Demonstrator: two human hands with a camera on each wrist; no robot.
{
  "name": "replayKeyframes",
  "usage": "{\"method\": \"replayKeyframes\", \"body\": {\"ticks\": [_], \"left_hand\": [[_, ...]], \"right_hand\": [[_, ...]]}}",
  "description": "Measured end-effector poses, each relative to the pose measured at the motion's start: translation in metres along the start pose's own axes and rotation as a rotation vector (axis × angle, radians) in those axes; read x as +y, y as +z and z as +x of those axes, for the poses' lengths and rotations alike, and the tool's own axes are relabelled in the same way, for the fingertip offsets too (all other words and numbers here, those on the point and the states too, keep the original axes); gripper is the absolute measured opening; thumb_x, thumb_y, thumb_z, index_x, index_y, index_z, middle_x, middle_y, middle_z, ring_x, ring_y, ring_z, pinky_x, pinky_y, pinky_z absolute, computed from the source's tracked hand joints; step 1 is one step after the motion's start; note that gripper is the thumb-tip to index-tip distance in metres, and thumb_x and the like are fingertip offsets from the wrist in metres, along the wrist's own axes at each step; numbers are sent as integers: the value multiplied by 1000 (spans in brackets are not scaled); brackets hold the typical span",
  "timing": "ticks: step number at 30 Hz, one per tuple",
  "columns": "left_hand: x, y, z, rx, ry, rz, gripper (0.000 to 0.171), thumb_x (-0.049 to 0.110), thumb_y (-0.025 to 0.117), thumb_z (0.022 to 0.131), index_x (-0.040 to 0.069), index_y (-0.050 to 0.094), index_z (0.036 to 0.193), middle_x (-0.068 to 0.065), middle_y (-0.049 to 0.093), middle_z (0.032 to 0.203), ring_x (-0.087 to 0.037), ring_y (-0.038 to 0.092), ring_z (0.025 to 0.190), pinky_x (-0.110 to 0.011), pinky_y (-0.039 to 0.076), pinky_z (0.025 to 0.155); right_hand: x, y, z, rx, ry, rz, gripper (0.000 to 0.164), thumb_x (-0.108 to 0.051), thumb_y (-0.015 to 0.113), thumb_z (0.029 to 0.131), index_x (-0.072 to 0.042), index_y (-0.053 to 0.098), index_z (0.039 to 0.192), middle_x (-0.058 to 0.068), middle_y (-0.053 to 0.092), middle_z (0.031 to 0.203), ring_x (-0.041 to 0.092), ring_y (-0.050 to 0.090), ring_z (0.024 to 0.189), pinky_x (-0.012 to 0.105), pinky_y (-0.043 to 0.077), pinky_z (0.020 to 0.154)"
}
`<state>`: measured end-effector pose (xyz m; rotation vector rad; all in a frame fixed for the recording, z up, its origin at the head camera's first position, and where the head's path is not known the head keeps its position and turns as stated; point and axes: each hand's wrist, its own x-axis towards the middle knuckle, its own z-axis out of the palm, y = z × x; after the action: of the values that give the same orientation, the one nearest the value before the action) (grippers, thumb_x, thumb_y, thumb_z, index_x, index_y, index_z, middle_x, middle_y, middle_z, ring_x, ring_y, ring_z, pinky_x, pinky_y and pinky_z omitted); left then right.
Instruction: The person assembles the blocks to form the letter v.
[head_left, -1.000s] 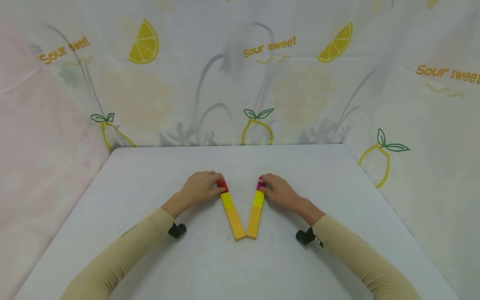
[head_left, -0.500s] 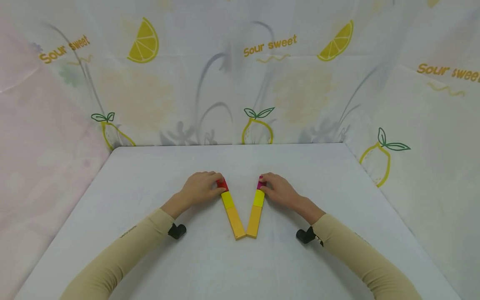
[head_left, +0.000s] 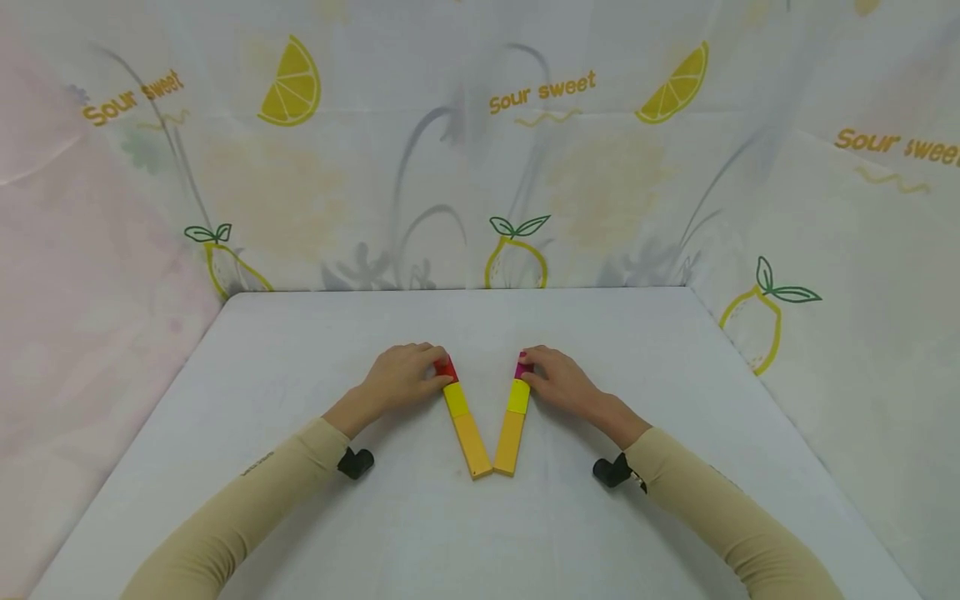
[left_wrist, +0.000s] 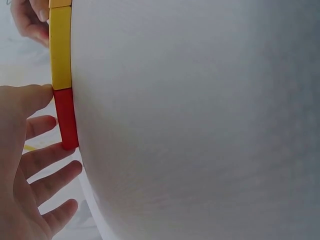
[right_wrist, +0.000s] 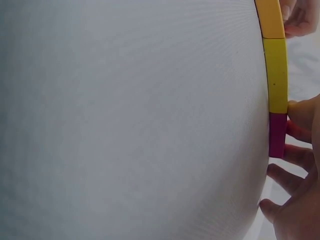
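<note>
Two rows of wooden blocks form a V on the white table, their near ends meeting. The left row runs from an orange block (head_left: 472,446) through a yellow block (head_left: 456,400) to a red block (head_left: 447,369) at its far end. My left hand (head_left: 402,375) pinches the red block, thumb by its seam with the yellow one and a fingertip at its far end. In the right row, an orange block (head_left: 509,446) and a yellow block (head_left: 518,397) lead up to a purple block (right_wrist: 278,135). Thumb and fingers of my right hand (head_left: 564,380) pinch that purple block.
The white table (head_left: 480,533) extends around the V on all sides. A lemon-printed cloth (head_left: 465,175) hangs behind its back edge and along the sides. Black wrist cameras stick out below the left sleeve (head_left: 277,475) and the right sleeve (head_left: 720,492).
</note>
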<state>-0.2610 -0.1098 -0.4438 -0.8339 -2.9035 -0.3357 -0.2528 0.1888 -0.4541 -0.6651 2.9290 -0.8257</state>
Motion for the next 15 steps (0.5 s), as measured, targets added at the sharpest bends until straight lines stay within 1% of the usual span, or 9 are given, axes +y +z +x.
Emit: {"method": "replayKeyframes", "body": {"ticks": [9, 15], "left_hand": [[1, 0, 0, -18, -12, 0, 33, 46, 68, 91, 20, 65, 111, 3, 69, 100, -16, 58, 78, -36, 52, 77], [3, -1, 0, -11, -2, -9, 28, 44, 69, 91, 21, 67, 107, 1, 69, 109, -17, 60, 81, -37, 53, 78]], "right_hand": [[2, 0, 0, -1, 1, 5, 33, -19, 62, 97, -8, 63, 128, 9, 62, 134, 26, 59, 121, 43, 45, 110], [1, -1, 0, -2, -2, 4, 32, -19, 62, 98, -8, 63, 128, 10, 62, 134, 26, 59, 121, 44, 45, 109]]}}
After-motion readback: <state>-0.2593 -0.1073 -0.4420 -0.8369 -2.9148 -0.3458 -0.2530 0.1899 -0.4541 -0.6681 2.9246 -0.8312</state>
